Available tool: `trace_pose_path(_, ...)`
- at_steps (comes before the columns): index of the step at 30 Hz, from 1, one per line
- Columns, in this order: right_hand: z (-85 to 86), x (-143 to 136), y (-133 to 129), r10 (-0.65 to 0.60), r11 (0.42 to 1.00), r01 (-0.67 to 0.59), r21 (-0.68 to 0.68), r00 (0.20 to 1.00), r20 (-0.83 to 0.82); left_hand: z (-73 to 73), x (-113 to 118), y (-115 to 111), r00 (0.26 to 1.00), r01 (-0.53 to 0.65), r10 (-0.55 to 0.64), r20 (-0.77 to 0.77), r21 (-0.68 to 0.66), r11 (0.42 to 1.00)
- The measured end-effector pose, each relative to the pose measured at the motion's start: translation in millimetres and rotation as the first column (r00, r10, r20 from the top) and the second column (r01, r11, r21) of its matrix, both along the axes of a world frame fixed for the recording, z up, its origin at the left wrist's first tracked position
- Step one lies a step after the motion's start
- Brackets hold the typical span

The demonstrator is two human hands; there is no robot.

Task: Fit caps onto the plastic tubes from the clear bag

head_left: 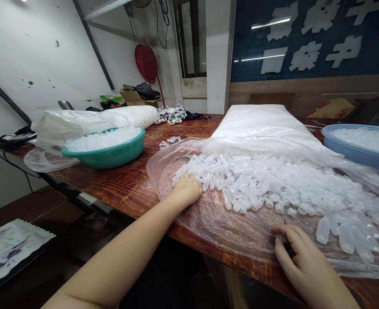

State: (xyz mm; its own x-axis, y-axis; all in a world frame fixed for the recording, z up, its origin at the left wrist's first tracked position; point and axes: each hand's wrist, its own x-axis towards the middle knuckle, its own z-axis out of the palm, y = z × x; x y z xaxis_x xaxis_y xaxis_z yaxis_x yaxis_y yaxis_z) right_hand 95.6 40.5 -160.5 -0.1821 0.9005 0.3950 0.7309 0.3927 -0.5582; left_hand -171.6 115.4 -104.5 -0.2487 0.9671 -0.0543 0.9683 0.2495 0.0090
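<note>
In the head view, shows many translucent plastic tubes (254, 193) lying loose on clear plastic film (215, 219), along the front edge of the wooden worktop (125, 189); also shows small translucent pieces heaped in a teal basin (112, 155) by the left edge and in a blue basin (363, 158) toward the right. Looks well supplied in both basins, with plenty left loose between. Reaches with the left hand (187, 189) to the pile's left end, knuckles up, fingers curled; cannot tell of anything gripped. Holds the right hand (301, 255) low over the front edge, thumb and forefinger apart, seemingly gripping nothing.
</note>
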Motion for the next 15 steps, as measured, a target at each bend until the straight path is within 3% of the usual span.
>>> trace_pose_path(8, -7.8, 2, 0, 0.007, 0.999, -0.007, 0.044, 1.000, -0.015, 0.6, -7, 10, 0.999, -0.041, 0.041, -0.017, 0.024, 0.999)
trace_pose_path(12, -5.0, 13, -3, 0.025, 0.996, -0.025, 0.086, 1.000, -0.001, -4.5, -8, -5, 0.998, 0.062, -0.061, -0.011, 0.072, 0.995)
trace_pose_path(15, 3.0, 8, -13, -0.026, 0.997, 0.031, 0.073, 0.997, -0.078, -10.5, -10, -26, 0.991, 0.130, -0.132, 0.004, 0.127, 0.983)
